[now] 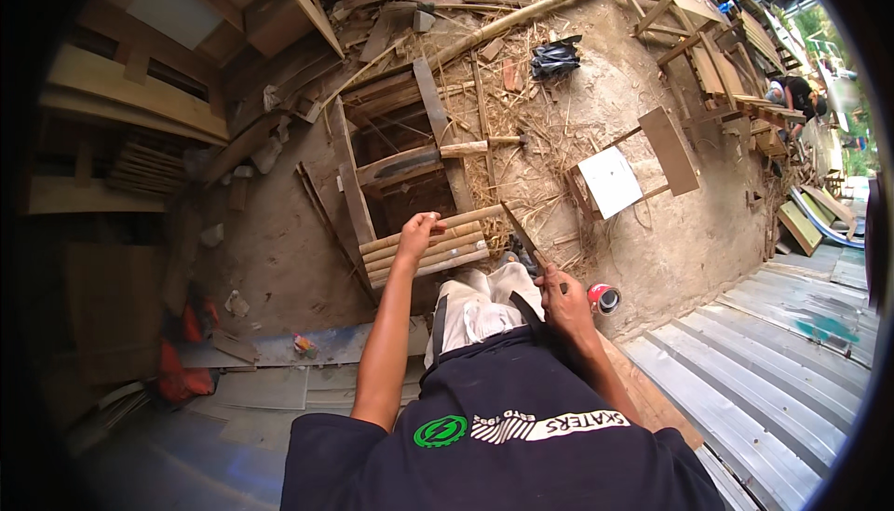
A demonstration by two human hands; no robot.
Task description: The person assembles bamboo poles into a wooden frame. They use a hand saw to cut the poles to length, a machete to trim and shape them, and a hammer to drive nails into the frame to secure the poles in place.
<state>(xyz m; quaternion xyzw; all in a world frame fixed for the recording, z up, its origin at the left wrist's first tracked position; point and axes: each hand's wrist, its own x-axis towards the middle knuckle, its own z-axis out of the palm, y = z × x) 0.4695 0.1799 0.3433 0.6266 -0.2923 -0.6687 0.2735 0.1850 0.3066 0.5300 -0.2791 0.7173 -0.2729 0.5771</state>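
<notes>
My left hand (421, 235) is closed around a slim, pale wooden or bamboo pole (480, 219) lying across the near end of a wooden frame (347, 176). Several similar poles (438, 258) lie side by side just below it. In my right hand (562, 292) is a tool with a long, narrow, dark blade (523, 236); whether it is a machete or a saw I cannot tell. Its blade slants up and left, with the tip beside the right end of the pole. My right fingers hide the handle.
A red can (603, 299) stands right of my right hand. Beyond are a low wooden piece bearing a white sheet (608, 181), a black plastic bundle (556, 58) and scattered shavings. Corrugated metal (745, 381) lies lower right. Another person (801, 97) bends at far right.
</notes>
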